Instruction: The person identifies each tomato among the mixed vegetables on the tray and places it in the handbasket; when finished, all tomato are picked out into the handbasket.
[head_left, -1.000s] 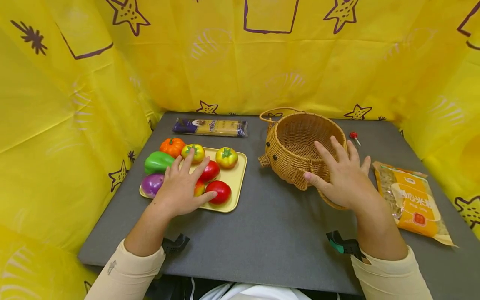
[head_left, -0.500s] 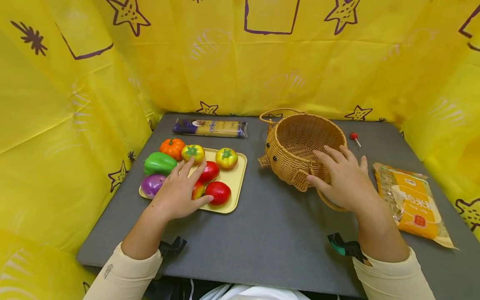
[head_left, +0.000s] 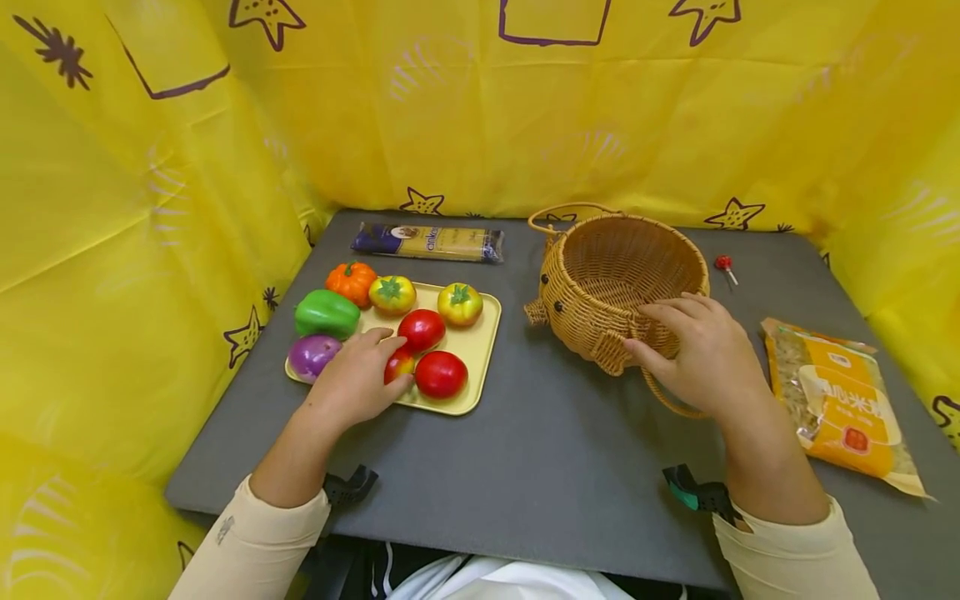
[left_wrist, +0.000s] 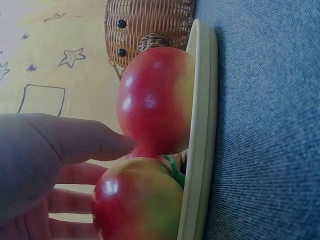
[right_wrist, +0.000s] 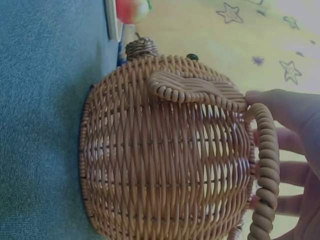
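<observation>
On the yellow tray (head_left: 474, 379) my left hand (head_left: 390, 360) curls round a small red-and-yellow apple (head_left: 401, 367), index finger over it and thumb at its near side. In the left wrist view the apple (left_wrist: 140, 200) sits against the palm, with a red tomato (left_wrist: 155, 100) just beyond it. My right hand (head_left: 651, 332) grips the near wall of the pig-shaped wicker basket (head_left: 600, 283), thumb outside and fingers over the rim. The right wrist view shows the basket (right_wrist: 165, 155) with its loop handle (right_wrist: 267, 165) lying near my thumb. The basket is empty.
The tray also carries a green pepper (head_left: 326, 312), a purple vegetable (head_left: 311, 354), a pumpkin (head_left: 351, 282) and several tomatoes. A pasta pack (head_left: 429, 242) lies at the back, an orange bag (head_left: 840, 396) at the right, a red lollipop (head_left: 724, 263) behind it. Yellow cloth walls surround the table.
Both hands went from spread fingers to curled ones. The left closed round the small apple; the right came down onto the basket's near rim and took hold.
</observation>
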